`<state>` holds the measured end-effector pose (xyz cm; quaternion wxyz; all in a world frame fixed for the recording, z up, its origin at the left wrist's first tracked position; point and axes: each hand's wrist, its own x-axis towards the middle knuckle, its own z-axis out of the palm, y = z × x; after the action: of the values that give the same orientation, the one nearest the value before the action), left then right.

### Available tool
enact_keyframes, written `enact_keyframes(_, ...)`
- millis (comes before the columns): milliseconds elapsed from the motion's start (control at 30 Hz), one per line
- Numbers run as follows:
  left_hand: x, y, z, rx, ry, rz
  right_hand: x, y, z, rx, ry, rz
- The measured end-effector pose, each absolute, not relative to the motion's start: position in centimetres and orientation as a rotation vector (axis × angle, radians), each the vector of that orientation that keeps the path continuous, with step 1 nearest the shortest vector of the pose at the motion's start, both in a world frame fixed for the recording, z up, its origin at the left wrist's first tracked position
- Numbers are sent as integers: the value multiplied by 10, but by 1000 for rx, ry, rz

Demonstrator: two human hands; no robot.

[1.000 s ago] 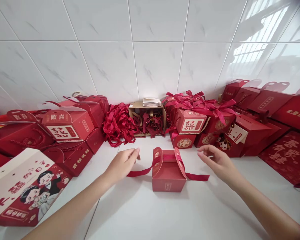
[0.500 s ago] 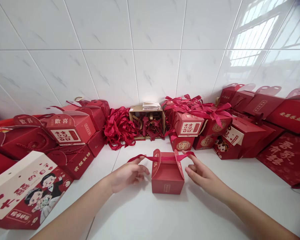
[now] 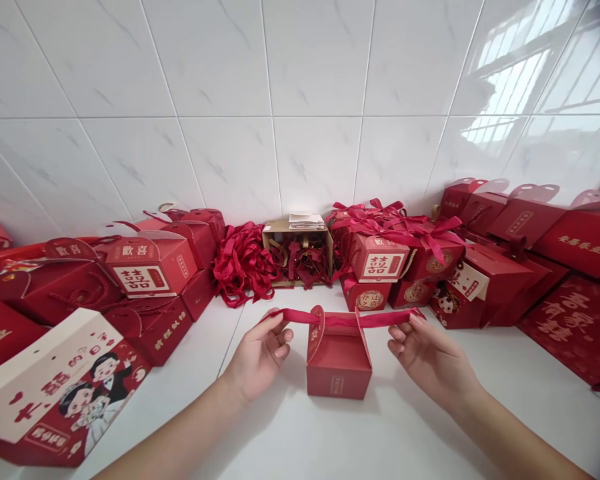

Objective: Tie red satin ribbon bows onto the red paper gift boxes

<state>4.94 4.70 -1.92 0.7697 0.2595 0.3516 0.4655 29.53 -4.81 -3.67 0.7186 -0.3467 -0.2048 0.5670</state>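
The left hand (image 3: 263, 353) and right hand (image 3: 433, 357) each pinch one end of the red ribbon (image 3: 380, 321). It runs through the small red box (image 3: 339, 363) between them

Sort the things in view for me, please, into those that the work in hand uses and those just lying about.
In use: left hand, right hand, held ribbon, small red box between the hands.

Apparently lying about: ribbon heap, open cardboard box, bow-topped boxes, cartoon-couple box.

forearms (image 3: 180, 427) cut off at bottom edge; front print (image 3: 337, 386) on centre box (image 3: 325, 373) unreadable.
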Motion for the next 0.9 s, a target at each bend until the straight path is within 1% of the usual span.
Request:
enact_keyframes(133, 50, 44, -9, 659, 755, 1069, 296, -48, -30, -831, -556, 1123)
enact_keyframes(267, 47, 41, 3, 950, 738, 1135, 298, -47, -19, -887, -711, 940)
enact_keyframes(467, 46, 41, 32, 1424, 659, 1294, 304, -40, 18, -932, -886, 612)
enact_keyframes(567, 55, 41, 51, 1543, 629, 1309, 300, -33, 38, -933, -992, 611)
enact_keyframes(667, 69, 42, 67, 1562, 596, 1226, 291, -25, 50, -925, -1031, 639)
enact_keyframes(900, 91, 42, 76, 1526, 687, 1277, 273, -13, 64, -926, -1080, 499)
